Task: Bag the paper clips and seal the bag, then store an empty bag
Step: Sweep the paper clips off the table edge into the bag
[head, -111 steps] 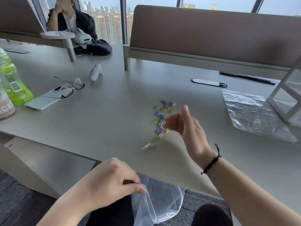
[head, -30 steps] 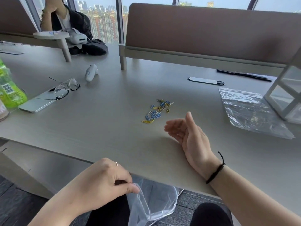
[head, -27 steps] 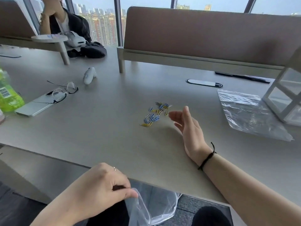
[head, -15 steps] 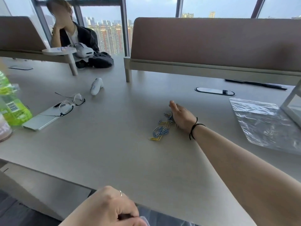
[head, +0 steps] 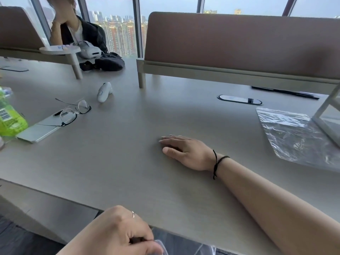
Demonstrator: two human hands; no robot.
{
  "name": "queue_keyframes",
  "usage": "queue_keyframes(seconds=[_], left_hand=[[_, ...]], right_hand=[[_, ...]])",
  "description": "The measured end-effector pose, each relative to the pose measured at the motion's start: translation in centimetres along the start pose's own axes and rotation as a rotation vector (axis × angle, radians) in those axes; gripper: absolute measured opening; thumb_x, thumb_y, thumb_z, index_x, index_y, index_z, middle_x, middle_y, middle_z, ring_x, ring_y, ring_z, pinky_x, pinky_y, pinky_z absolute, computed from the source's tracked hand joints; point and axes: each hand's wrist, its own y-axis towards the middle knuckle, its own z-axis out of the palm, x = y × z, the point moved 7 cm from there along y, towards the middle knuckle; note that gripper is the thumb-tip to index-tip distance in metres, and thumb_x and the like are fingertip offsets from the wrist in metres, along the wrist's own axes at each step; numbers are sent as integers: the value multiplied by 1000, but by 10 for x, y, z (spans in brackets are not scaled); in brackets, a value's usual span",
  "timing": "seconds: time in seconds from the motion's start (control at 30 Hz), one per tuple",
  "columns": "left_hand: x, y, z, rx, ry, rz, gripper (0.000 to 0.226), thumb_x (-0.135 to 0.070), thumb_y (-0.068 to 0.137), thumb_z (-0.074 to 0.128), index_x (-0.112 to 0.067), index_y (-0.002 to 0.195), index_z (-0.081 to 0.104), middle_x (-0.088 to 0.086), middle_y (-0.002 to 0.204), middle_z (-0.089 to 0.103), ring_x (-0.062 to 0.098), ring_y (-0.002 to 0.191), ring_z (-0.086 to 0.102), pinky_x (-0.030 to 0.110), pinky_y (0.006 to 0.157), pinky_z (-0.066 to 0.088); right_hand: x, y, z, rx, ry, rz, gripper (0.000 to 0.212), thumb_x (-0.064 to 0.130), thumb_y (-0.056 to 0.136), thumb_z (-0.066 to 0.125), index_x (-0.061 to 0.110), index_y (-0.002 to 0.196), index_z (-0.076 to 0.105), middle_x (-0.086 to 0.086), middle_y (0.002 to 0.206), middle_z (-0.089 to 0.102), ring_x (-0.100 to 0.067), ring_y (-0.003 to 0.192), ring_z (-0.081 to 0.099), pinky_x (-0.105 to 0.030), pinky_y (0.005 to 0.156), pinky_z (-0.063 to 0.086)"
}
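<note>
Right hand (head: 185, 150) lies palm-down on the table (head: 119, 162), centre frame, fingers cupped low over the surface; the clips are not visible, so whether they are under the palm I cannot tell. A black cord (head: 218, 162) circles the wrist. Left hand (head: 117, 234), bottom centre below the table edge, is closed, pinching the rim of a clear bag (head: 184, 244) that hangs there. Another bag (head: 292, 137) lies flat at right, its far corner under a white frame (head: 325, 115). At left: glasses (head: 73, 113) resting on a phone (head: 36, 131), green bottle (head: 9, 116) at the edge.
</note>
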Motion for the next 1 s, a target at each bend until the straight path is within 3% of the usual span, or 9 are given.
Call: queue_keyframes(seconds=[0.17, 0.4, 0.53, 0.63, 0.7, 0.77, 0.87, 0.93, 1.0], left_hand=[[-2, 0, -1, -65, 9, 53, 42, -69, 84, 60, -28, 75, 70, -7, 65, 68, 1, 62, 64, 27, 62, 51], [-7, -4, -5, -92, -60, 40, 35, -65, 82, 64, -32, 71, 66, -14, 52, 54, -1, 50, 51, 15, 52, 36], [-7, -6, -1, -87, -78, 28, 36, -64, 82, 65, -30, 73, 71, -12, 52, 54, 8, 52, 53, 16, 50, 36], [-9, -7, -2, -118, -77, 42, 34, -66, 79, 65, -33, 72, 69, -16, 52, 55, 3, 52, 55, 11, 51, 35], [-11, -7, -1, -119, -82, 58, 36, -68, 80, 63, -34, 74, 70, -15, 55, 60, 2, 53, 58, 12, 50, 37], [-12, -7, 0, -130, -80, 62, 40, -71, 79, 61, -33, 75, 72, -15, 57, 62, -1, 53, 58, 11, 51, 36], [-11, -8, 2, -145, -55, 52, 38, -70, 78, 61, -33, 75, 72, -20, 54, 57, -6, 52, 52, 10, 51, 32], [-11, -8, 3, -145, -43, 53, 39, -71, 78, 60, -34, 76, 73, -23, 55, 56, -6, 53, 53, 11, 52, 33], [-11, -8, 3, -149, -52, 57, 40, -71, 79, 60, -33, 77, 75, -23, 56, 57, -4, 55, 56, 12, 52, 36]], right_hand=[[36, -24, 18, 43, -18, -160, 45, 49, 101, 40, 33, 142, 49, 16, 154, 39, 0, 145, 25, -22, 120, 15], [66, -83, 27, 46, -24, -291, 43, 34, 105, 37, 21, 144, 47, 7, 155, 40, -5, 146, 27, -26, 120, 18], [75, -113, 29, 28, 37, -281, 42, 34, 105, 38, 19, 142, 51, 7, 152, 45, -3, 143, 32, -28, 118, 26], [76, -129, 24, 23, 211, -194, 39, 33, 105, 41, 19, 139, 55, 9, 146, 52, 5, 137, 38, -22, 115, 30], [63, -130, 13, -47, 597, -13, 39, 36, 101, 44, 19, 134, 60, 9, 137, 60, 3, 128, 51, -21, 110, 38], [40, -129, 4, -234, 991, 177, 42, 39, 95, 45, 15, 122, 66, 0, 121, 71, -8, 115, 64, -24, 102, 47], [18, -134, 0, -482, 1152, 342, 37, 30, 99, 47, 4, 100, 73, -15, 93, 75, -26, 93, 69, -34, 90, 54], [23, -139, 6, -465, 1201, 376, 40, 27, 101, 46, -3, 93, 72, -22, 83, 72, -31, 83, 68, -40, 86, 55], [33, -148, 11, -436, 1220, 391, 45, 27, 101, 46, -7, 88, 72, -27, 79, 71, -32, 76, 68, -37, 80, 58]])
